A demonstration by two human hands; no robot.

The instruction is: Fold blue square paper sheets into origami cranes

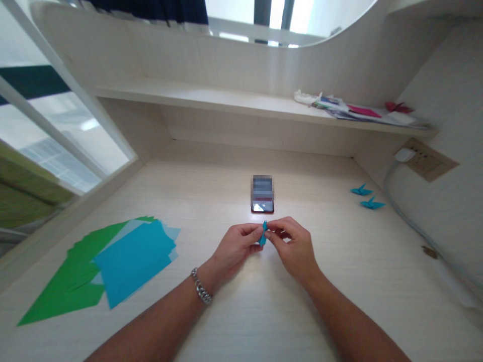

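Note:
A small folded piece of blue paper (pixel 263 235) is held upright between my two hands, just in front of a phone. My left hand (pixel 238 246) pinches it from the left between thumb and fingers. From the right, the thumb and fingertips of my right hand (pixel 293 245) close on its edge. Two finished blue paper cranes, one crane (pixel 361 191) behind the other crane (pixel 372 203), rest on the desk at the right. Blue paper sheets (pixel 136 261) lie fanned over green paper sheets (pixel 64 281) at the left.
The phone (pixel 262 193) lies beyond my hands on the pale desk (pixel 211 176). A shelf (pixel 226 103) above it bears papers (pixel 362 111) and a red folded thing (pixel 399 107). A grey cable (pixel 402 213) runs from a wall socket (pixel 430 161) down the right side.

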